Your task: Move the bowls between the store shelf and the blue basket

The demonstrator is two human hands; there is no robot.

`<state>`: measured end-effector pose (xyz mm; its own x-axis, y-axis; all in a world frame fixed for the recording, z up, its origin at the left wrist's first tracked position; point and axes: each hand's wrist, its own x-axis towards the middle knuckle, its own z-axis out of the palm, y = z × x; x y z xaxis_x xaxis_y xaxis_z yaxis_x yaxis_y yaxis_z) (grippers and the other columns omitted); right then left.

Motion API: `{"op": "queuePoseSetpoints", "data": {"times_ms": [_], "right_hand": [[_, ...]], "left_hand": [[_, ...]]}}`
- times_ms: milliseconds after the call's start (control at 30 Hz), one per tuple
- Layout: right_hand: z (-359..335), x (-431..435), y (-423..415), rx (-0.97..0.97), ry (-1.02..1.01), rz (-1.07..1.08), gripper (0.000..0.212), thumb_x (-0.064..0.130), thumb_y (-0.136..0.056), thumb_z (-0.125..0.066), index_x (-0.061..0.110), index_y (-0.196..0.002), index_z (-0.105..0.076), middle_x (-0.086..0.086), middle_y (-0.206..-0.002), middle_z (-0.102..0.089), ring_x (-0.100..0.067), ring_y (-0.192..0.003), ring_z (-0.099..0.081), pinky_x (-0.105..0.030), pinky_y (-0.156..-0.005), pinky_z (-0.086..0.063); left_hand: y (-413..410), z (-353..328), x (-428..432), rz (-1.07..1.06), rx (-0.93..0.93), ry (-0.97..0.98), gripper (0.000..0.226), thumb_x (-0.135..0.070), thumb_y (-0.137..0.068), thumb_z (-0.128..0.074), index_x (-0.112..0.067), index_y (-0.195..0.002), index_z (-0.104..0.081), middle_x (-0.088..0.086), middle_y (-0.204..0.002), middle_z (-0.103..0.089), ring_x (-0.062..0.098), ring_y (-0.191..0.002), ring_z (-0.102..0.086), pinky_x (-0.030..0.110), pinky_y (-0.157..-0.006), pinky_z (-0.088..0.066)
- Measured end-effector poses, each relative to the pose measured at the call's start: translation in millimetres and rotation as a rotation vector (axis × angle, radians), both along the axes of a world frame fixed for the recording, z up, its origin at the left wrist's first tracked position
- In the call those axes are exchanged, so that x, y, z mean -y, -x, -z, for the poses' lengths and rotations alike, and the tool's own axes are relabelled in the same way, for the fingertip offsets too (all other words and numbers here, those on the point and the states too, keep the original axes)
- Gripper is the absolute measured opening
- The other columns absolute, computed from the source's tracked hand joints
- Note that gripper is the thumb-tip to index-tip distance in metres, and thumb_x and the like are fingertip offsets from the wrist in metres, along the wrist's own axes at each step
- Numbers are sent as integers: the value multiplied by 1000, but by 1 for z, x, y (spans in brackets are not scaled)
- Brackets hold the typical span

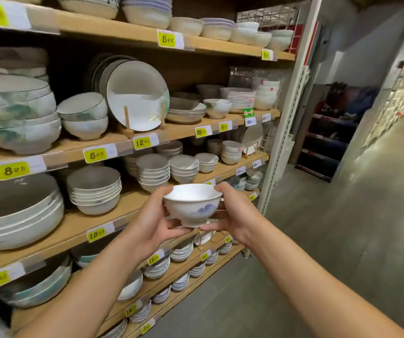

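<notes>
A small white bowl (192, 204) with a faint blue pattern on its side is held upright in the air in front of the store shelf (113, 208), level with the row of stacked bowls (153, 172) behind it and not touching any of them. The left hand (152, 220) cups one side, thumb curled over the rim and fingers (179, 230) wrapped under the foot; the right hand (232, 215) mirrors it on the other side, thumb on the rim and fingers curled beneath. Holding it from both sides like this probably keeps the smooth glazed bowl level and safe from slipping, which makes sense for breakable ware among crowded stacks. The shelves are packed with piles of bowls and a large plate (137, 96) propped on a wooden stand, with yellow price tags (95, 155) along the edges. The blue basket is not in view, so whether the bowl is leaving the shelf or returning to it cannot be told. Either way, the next move calls for a slow, steady carry clear of the neighbouring stacks.
</notes>
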<state>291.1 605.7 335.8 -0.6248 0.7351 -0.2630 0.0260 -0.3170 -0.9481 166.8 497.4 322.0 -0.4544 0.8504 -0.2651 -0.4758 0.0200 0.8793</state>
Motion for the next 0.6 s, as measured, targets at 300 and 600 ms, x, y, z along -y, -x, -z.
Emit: {"op": "queuePoseSetpoints", "data": {"times_ms": [300, 600], "right_hand": [[14, -127, 62, 27, -20, 51, 27, 25, -98, -41, 10, -108, -61, -13, -85, -71, -23, -69, -67, -43, -65, -59], [44, -231, 138, 118, -101, 79, 31, 26, -99, -31, 12, -117, -52, -21, -113, -62, -39, -93, -66, -33, -45, -53]], "left_hand": [[58, 14, -126, -81, -121, 12, 24, -35, -93, -51, -23, -111, -62, 4, -115, -69, 19, -104, -67, 37, -71, -57], [97, 27, -224, -207, -272, 232, 18, -27, -97, -45, -17, -110, -52, 15, -102, -65, 26, -85, -69, 32, -53, -59]]}}
